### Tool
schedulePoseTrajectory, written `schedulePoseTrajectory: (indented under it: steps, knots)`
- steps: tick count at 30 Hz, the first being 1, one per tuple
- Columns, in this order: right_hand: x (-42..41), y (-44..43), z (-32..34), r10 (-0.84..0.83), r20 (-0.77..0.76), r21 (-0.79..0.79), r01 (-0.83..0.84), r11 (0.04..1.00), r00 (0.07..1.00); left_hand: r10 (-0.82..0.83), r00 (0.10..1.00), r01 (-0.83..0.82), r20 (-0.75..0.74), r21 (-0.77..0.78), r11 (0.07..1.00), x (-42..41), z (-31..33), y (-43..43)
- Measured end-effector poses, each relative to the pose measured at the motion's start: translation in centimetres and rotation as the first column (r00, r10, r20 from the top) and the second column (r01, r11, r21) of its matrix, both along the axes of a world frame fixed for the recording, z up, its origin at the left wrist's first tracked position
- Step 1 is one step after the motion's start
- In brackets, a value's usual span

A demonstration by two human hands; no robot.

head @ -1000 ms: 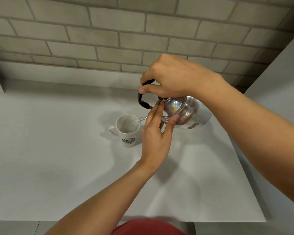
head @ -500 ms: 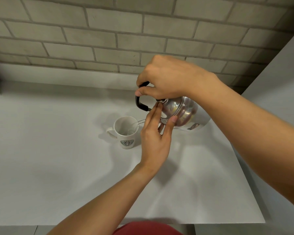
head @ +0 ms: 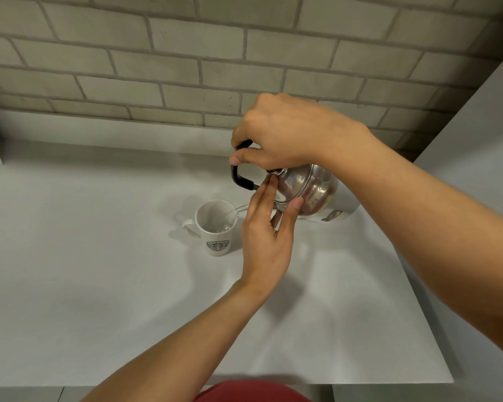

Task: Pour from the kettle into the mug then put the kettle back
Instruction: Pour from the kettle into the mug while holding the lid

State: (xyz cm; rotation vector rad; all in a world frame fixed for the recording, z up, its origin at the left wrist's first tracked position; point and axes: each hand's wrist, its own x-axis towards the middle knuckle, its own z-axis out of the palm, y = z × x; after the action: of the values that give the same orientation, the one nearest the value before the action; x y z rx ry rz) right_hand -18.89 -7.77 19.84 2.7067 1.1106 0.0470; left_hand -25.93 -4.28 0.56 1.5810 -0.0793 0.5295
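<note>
Over mug (head: 217, 224), fingers (head: 269, 188) flat against kettle (head: 305, 190)

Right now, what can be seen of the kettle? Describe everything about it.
The kettle looks like polished, mirror-bright steel, with a rounded body and a black handle. It is held above the counter, tipped left toward the white mug, and a thin clear stream runs into the mug. The right hand grips the handle from above; the left hand rests its fingers on the lid side. The spout is hidden behind the left hand.

A plain kitchen: white counter (head: 99, 285) against a brick wall (head: 186, 68), kettle (head: 308, 190) and mug (head: 217, 227).
</note>
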Motion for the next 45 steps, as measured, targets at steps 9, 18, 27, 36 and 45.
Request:
schedulePoseTrajectory:
  steps: [9, 18, 27, 36, 45]
  knots:
    - [0.1, 0.1, 0.0, 0.01, 0.011, 0.0, -0.01, 1.0, 1.0, -0.001, 1.0, 0.001, 0.024, 0.003, 1.0, -0.1, 0.2, 0.0]
    - [0.2, 0.2, -0.1, 0.006, 0.011, -0.012, -0.006, 1.0, 1.0, 0.001, 1.0, -0.001, 0.015, -0.003, 1.0, -0.2, 0.2, 0.0]
    - [0.6, 0.0, -0.7, 0.008, 0.007, 0.018, -0.008, 1.0, 1.0, -0.019, 1.0, 0.019, -0.001, 0.015, 1.0, 0.0, -0.4, 0.4]
    - [0.9, -1.9, -2.6, -0.019, -0.029, 0.169, 0.024, 0.985, 0.999, -0.071, 0.996, 0.079, -0.05, 0.185, 0.98, -0.3, -0.8, 2.2]
    - [1.1, -5.1, -5.4, -0.007, 0.011, 0.445, 0.001, 0.895, 1.0, -0.117, 0.988, 0.15, -0.102, 0.433, 0.889, -0.1, -0.8, 4.1]
